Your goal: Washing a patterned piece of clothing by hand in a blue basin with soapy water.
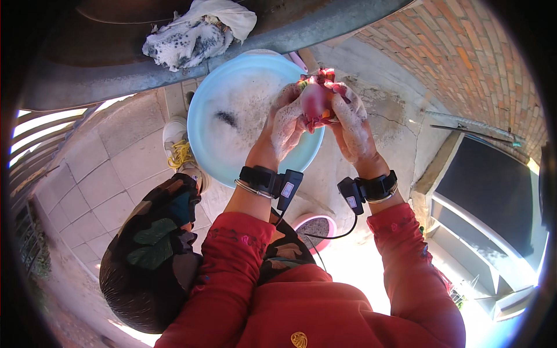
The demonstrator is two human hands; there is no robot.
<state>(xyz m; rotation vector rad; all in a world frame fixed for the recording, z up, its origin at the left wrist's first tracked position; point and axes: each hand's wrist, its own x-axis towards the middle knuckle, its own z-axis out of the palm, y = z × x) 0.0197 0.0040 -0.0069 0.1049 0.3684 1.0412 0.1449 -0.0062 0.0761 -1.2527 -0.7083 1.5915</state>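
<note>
The left hand (283, 123) and right hand (354, 124) (both foamy) are clamped together on a bunched red cloth (316, 101), above the right edge of a blue basin (200, 142); the basin, mostly left of the hands, holds white suds (249, 90); nearer the body, a pink tub (331, 226) holds something dark grey; open concrete (397, 142) runs right of the hands toward a brick wall (464, 52).

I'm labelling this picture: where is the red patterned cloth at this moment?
In the head view, the red patterned cloth is above and right of centre, bunched between the left hand and the right hand, by the right rim of the blue basin.
</note>
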